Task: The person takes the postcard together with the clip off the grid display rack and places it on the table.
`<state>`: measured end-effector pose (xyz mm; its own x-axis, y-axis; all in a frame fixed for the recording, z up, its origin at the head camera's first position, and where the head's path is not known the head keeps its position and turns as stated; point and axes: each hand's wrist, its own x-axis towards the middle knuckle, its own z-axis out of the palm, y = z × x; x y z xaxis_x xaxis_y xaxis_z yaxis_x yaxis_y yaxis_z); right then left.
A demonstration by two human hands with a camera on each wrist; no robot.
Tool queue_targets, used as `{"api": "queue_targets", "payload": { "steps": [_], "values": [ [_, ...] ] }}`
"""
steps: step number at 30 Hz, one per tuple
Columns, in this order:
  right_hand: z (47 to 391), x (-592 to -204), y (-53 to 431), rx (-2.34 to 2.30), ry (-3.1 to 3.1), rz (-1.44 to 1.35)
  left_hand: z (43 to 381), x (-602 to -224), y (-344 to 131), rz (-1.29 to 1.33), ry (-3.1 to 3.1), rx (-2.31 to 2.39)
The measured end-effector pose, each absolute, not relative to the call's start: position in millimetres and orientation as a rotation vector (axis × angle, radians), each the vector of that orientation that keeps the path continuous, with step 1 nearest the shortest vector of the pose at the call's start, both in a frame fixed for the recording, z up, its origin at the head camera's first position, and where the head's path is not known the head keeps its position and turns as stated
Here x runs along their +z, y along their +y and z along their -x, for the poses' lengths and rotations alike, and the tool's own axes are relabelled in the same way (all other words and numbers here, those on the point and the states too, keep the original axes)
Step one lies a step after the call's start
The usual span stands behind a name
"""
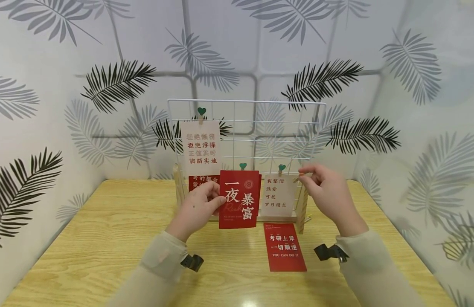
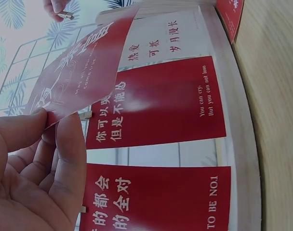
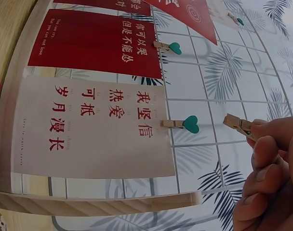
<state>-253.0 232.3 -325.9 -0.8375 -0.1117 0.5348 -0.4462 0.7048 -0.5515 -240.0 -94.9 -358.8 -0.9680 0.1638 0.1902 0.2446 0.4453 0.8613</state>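
My left hand (image 1: 196, 209) pinches a red card (image 1: 238, 213) with white lettering by its left edge, holding it up before a white wire grid rack (image 1: 234, 111). Between thumb and fingertips, my right hand (image 1: 330, 196) grips a small wooden clothespin (image 3: 238, 123), near the rack's right side. Green-heart clothespins fix cards to the wires: a white card (image 1: 200, 147) at upper left and another white card (image 3: 96, 127) at lower right. Beside the latter hangs a red card (image 3: 96, 43), mostly hidden in the head view by the held card. Another red card (image 2: 161, 197) hangs at lower left.
A red card (image 1: 286, 249) lies on the wooden table (image 1: 87, 256) in front of the rack. The rack stands in a wooden base with side posts (image 1: 303, 209). Leaf-patterned covering (image 1: 413, 149) surrounds the table at the back and sides.
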Motion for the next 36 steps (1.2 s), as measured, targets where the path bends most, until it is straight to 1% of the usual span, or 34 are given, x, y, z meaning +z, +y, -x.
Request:
{"api": "queue_targets", "payload": {
  "steps": [11, 36],
  "values": [
    [248.7, -339.4, 240.8, 0.961, -2.493, -0.363, 239.2, -371.9, -94.0, 0.35, -2.597, -1.647],
    [248.5, -375.1, 271.8, 1.002, -2.538, -0.333, 236.8, -399.8, -93.2, 0.356, -2.686, -1.646]
  ]
}}
